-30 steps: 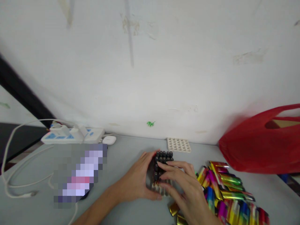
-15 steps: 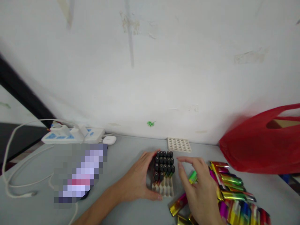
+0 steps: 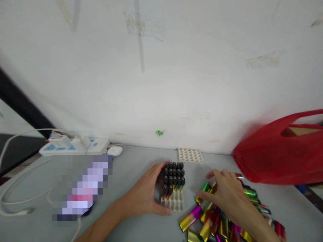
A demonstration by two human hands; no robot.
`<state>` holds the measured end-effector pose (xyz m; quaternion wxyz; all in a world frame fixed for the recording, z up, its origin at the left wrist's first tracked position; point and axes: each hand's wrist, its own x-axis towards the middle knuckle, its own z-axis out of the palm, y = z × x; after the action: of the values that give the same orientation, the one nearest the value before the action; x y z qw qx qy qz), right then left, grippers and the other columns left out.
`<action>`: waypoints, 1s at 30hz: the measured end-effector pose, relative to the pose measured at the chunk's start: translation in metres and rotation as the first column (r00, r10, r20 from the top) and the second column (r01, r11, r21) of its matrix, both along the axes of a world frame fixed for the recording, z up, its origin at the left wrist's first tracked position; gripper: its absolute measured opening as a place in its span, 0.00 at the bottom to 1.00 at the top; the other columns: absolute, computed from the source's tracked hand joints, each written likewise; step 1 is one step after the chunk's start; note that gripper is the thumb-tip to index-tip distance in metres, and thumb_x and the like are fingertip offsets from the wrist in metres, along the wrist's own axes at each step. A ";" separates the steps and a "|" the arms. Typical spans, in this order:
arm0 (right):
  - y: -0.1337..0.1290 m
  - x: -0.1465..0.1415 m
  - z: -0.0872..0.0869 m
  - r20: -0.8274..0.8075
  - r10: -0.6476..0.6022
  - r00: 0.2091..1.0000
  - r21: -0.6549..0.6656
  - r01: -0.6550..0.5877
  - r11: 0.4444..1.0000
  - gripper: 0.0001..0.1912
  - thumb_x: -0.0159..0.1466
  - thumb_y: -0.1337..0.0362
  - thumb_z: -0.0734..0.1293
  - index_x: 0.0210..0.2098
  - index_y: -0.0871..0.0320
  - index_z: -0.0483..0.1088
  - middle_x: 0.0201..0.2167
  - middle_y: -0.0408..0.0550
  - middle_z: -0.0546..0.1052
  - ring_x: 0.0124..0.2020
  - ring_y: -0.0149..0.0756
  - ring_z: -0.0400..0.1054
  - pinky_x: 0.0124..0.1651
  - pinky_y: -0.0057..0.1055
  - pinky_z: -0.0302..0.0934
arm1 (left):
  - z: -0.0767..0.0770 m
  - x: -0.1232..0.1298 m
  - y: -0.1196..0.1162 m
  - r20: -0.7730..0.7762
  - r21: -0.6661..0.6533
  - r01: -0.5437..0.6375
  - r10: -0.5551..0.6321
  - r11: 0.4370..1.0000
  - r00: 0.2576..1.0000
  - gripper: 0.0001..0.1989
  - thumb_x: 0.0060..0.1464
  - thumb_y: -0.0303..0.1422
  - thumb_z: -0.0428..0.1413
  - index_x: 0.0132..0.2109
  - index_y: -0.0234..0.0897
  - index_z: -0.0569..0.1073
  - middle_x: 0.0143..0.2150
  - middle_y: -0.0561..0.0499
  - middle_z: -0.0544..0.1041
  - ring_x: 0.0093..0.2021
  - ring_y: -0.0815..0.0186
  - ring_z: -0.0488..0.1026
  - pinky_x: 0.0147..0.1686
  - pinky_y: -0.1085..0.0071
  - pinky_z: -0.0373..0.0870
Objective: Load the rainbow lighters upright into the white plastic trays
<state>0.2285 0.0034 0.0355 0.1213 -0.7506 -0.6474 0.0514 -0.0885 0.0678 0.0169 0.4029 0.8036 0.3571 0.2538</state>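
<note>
A pale moulded tray stands on the table, its back rows filled with upright black-topped pieces and its front pockets bare. My left hand cups the tray's left side, fingers at the back corner and thumb along the front. To the right, my right hand hovers over a heap of shiny coloured metallic sleeves, thumb and fingers apart with nothing between them. Nearest its thumb lies a green and gold sleeve. A purple and gold sleeve lies at the heap's left edge.
Another pale tray with holes lies against the wall. A red bag rests at the right. On the left are a phone, a power strip with cables, and a small white case.
My right hand has moved right, away from the tray and over the heap of sleeves. My left hand keeps its place at the tray. The view has shifted slightly.
</note>
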 end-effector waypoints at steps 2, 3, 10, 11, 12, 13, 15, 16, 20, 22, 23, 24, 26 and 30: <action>-0.002 0.001 0.003 -0.001 -0.003 1.000 -0.061 0.002 0.998 0.25 0.55 0.44 0.84 0.42 0.55 0.82 0.41 0.55 0.80 0.48 0.62 0.73 0.49 0.46 0.61 | 0.000 0.000 0.000 0.008 0.001 0.001 -0.001 1.000 1.000 0.72 0.38 0.49 0.84 0.82 0.41 0.57 0.77 0.35 0.66 0.76 0.35 0.65 0.79 0.43 0.58; -0.003 0.000 0.003 -0.004 0.001 1.000 -0.083 -0.002 0.997 0.25 0.55 0.44 0.84 0.41 0.55 0.81 0.41 0.55 0.80 0.48 0.61 0.73 0.48 0.46 0.60 | 0.000 0.000 -0.001 0.009 -0.001 0.003 -0.003 1.000 1.000 0.72 0.38 0.49 0.84 0.82 0.42 0.57 0.77 0.35 0.66 0.76 0.35 0.65 0.79 0.43 0.58; 0.002 -0.011 -0.009 -0.056 0.036 0.998 -0.019 -0.037 0.999 0.28 0.51 0.44 0.86 0.42 0.55 0.81 0.40 0.53 0.83 0.47 0.61 0.75 0.47 0.45 0.58 | 0.000 0.001 0.000 0.005 -0.005 -0.003 0.003 1.000 1.000 0.72 0.35 0.49 0.85 0.82 0.42 0.58 0.76 0.35 0.68 0.75 0.34 0.66 0.78 0.43 0.60; 0.004 -0.014 -0.010 -0.077 0.041 0.996 -0.001 -0.041 0.999 0.29 0.49 0.45 0.86 0.42 0.55 0.81 0.40 0.53 0.83 0.47 0.61 0.75 0.47 0.45 0.59 | 0.001 0.001 0.000 0.001 -0.005 -0.002 0.002 1.000 1.000 0.72 0.35 0.49 0.85 0.82 0.42 0.58 0.76 0.35 0.68 0.75 0.34 0.66 0.78 0.42 0.60; 0.005 -0.017 -0.011 -0.102 0.047 0.994 0.021 -0.045 0.999 0.28 0.48 0.47 0.87 0.41 0.54 0.80 0.40 0.53 0.83 0.46 0.61 0.75 0.46 0.45 0.59 | 0.001 0.001 0.000 -0.001 -0.004 -0.002 0.002 1.000 1.000 0.72 0.36 0.49 0.84 0.82 0.42 0.58 0.76 0.35 0.68 0.75 0.34 0.66 0.78 0.42 0.60; 0.006 -0.021 -0.012 -0.134 0.055 0.989 0.049 -0.049 0.998 0.27 0.48 0.50 0.87 0.41 0.54 0.79 0.41 0.52 0.83 0.46 0.61 0.76 0.47 0.45 0.60 | 0.001 0.001 0.000 -0.002 -0.002 0.000 0.000 1.000 1.000 0.72 0.36 0.50 0.84 0.82 0.43 0.57 0.76 0.35 0.67 0.75 0.34 0.66 0.78 0.42 0.60; 0.008 -0.025 -0.014 -0.225 0.076 0.971 0.103 -0.054 0.993 0.25 0.50 0.55 0.86 0.42 0.53 0.76 0.41 0.50 0.84 0.45 0.58 0.76 0.47 0.44 0.61 | 0.001 0.001 0.000 0.001 0.003 0.004 -0.004 1.000 1.000 0.72 0.37 0.50 0.84 0.82 0.43 0.57 0.77 0.35 0.67 0.75 0.34 0.65 0.78 0.42 0.59; 0.008 -0.026 -0.015 -0.283 0.090 0.955 0.121 -0.058 0.991 0.24 0.52 0.57 0.85 0.43 0.52 0.75 0.41 0.49 0.84 0.44 0.55 0.77 0.47 0.43 0.62 | 0.001 0.001 0.000 0.004 0.005 0.006 -0.006 1.000 1.000 0.71 0.37 0.50 0.84 0.82 0.43 0.58 0.77 0.35 0.67 0.75 0.34 0.65 0.78 0.43 0.59; 0.011 -0.027 -0.016 -0.491 0.131 0.861 0.118 -0.083 0.990 0.13 0.63 0.57 0.77 0.41 0.51 0.72 0.35 0.44 0.83 0.39 0.49 0.76 0.43 0.40 0.63 | 0.000 0.001 0.000 0.003 0.013 0.012 -0.012 1.000 1.000 0.70 0.38 0.49 0.83 0.81 0.41 0.58 0.77 0.36 0.68 0.75 0.35 0.66 0.78 0.44 0.59; 0.012 -0.029 -0.013 -0.557 0.120 0.822 0.117 -0.065 0.991 0.10 0.66 0.55 0.74 0.39 0.50 0.72 0.33 0.43 0.82 0.38 0.48 0.76 0.42 0.39 0.63 | -0.001 0.002 0.000 0.005 0.011 0.008 -0.008 1.000 1.000 0.70 0.38 0.48 0.83 0.81 0.41 0.58 0.77 0.35 0.67 0.75 0.34 0.65 0.79 0.43 0.59; 0.013 -0.031 -0.011 -0.591 0.112 0.799 0.120 -0.050 0.991 0.10 0.67 0.54 0.74 0.39 0.51 0.72 0.34 0.44 0.83 0.38 0.48 0.77 0.43 0.39 0.64 | -0.001 0.002 0.000 0.007 0.007 0.007 -0.007 1.000 1.000 0.70 0.37 0.48 0.84 0.82 0.41 0.58 0.77 0.35 0.67 0.75 0.34 0.65 0.79 0.43 0.59; 0.013 -0.033 -0.009 -0.625 0.108 0.773 0.126 -0.037 0.991 0.10 0.67 0.53 0.74 0.39 0.51 0.72 0.34 0.44 0.83 0.38 0.48 0.78 0.43 0.39 0.64 | -0.002 0.002 0.000 0.008 0.004 0.008 -0.008 1.000 1.000 0.71 0.36 0.48 0.84 0.82 0.41 0.58 0.77 0.35 0.67 0.75 0.33 0.65 0.79 0.43 0.59; 0.013 -0.039 -0.005 -0.684 0.112 0.721 0.152 -0.010 0.988 0.12 0.67 0.52 0.74 0.39 0.52 0.74 0.36 0.46 0.85 0.40 0.48 0.80 0.44 0.39 0.65 | -0.002 0.002 0.001 0.013 0.000 0.012 -0.012 1.000 1.000 0.72 0.36 0.48 0.84 0.82 0.41 0.58 0.77 0.35 0.67 0.76 0.33 0.65 0.79 0.42 0.58; 0.011 -0.047 -0.001 -0.750 0.107 0.652 0.186 0.053 0.981 0.15 0.64 0.50 0.78 0.37 0.53 0.77 0.34 0.47 0.85 0.37 0.47 0.80 0.42 0.38 0.68 | -0.003 0.001 0.001 0.024 0.006 0.018 -0.018 1.000 1.000 0.71 0.37 0.48 0.84 0.82 0.42 0.58 0.78 0.34 0.66 0.76 0.32 0.64 0.79 0.40 0.58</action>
<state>0.1813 0.0145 0.0348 0.4507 -0.6358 -0.5507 0.2989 -0.0872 0.0688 0.0142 0.4071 0.8048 0.3441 0.2610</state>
